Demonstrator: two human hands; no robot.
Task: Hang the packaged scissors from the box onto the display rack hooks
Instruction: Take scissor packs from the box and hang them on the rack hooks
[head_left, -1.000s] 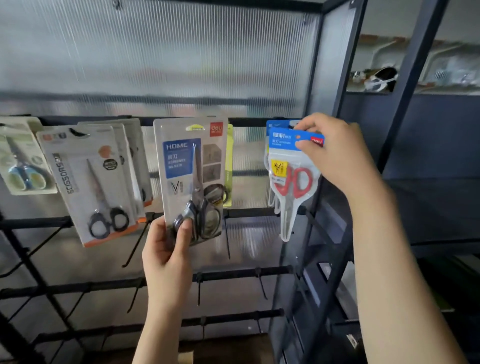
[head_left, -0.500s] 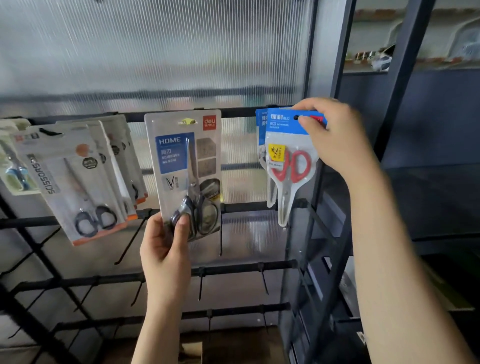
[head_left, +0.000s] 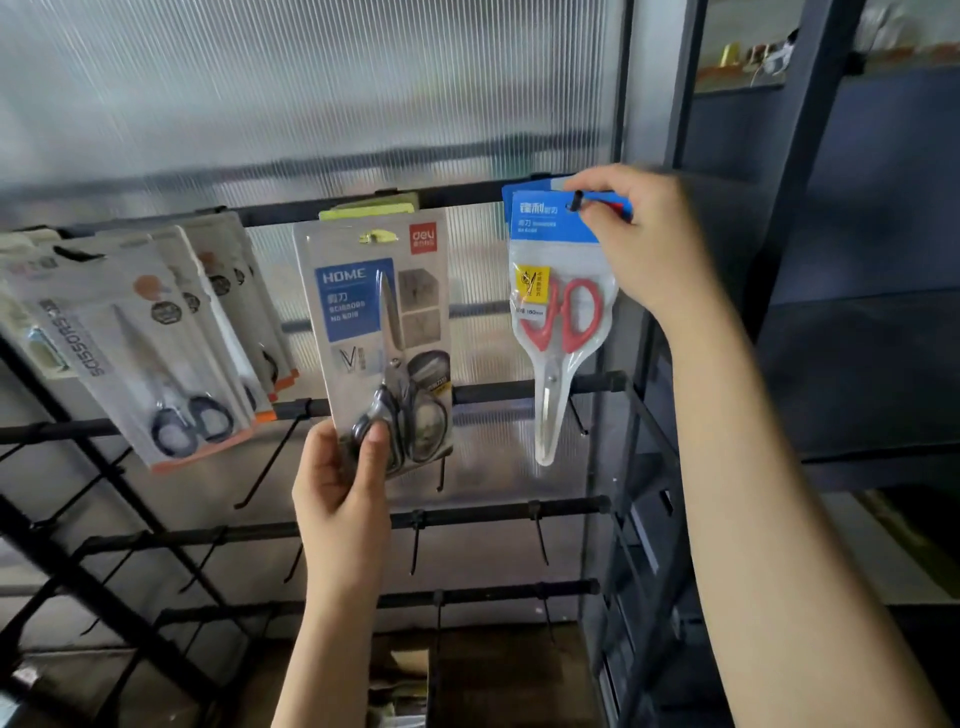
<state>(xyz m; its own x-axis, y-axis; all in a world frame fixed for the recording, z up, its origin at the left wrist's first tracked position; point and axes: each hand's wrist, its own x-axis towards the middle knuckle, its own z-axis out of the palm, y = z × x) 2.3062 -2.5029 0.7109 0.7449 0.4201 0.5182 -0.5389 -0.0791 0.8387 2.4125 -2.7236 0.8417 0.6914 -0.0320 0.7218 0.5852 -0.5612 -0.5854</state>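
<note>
A black display rack (head_left: 519, 506) of horizontal bars with forward-pointing hooks stands in front of a ribbed translucent wall panel (head_left: 311, 93). At 1 o'clock a dark upright post (head_left: 800, 171) frames a shelf unit with small blurred items on top. At 6 o'clock, low behind the bars, part of a cardboard box (head_left: 410, 675) shows.

Four horizontal bars can be counted. On the top bar hang a fanned bunch of grey scissor packs (head_left: 150, 358) at 9 o'clock, at least three, the exact number unclear; further packs at the far left edge are blurred.

The left hand (head_left: 343, 493) grips the bottom of one grey scissors pack (head_left: 379, 332) marked HOME, thumb pressed on the front over the dark handles, the other fingers hidden behind the card. This pack stands upright at the centre, its top level with the top bar, a yellow-green card (head_left: 369, 212) just behind it.

The right hand (head_left: 644, 244) at 1 o'clock pinches the blue header of a red-handled scissors pack (head_left: 558, 322), fingertips curled together at the hanger hole, where a hook tip (head_left: 576, 200) pokes through. One more blue card edge shows directly behind it.
</note>
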